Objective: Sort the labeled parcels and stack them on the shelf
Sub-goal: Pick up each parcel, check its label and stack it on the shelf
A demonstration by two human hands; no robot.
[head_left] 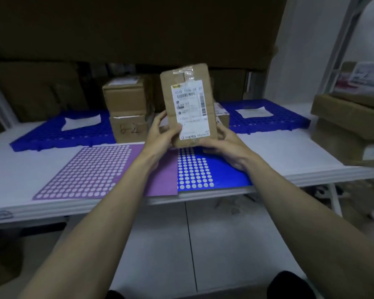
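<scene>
A small brown cardboard parcel [188, 83] with a white shipping label stands upright in both my hands above the white shelf [279, 147]. My left hand [162, 134] grips its lower left edge, thumb on the label's front. My right hand [222, 141] grips its lower right corner. Behind it, two brown parcels [127, 108] sit stacked on a blue grid pallet [52, 139], the lower one marked by hand. Another parcel [221, 117] lies partly hidden behind the held one.
A purple sticker sheet [91, 171] and a blue sticker sheet [203, 171] lie at the shelf's front. Another blue pallet [268, 119] with a white paper is at the back right. Stacked parcels [350, 126] fill the right end. A dark board overhangs above.
</scene>
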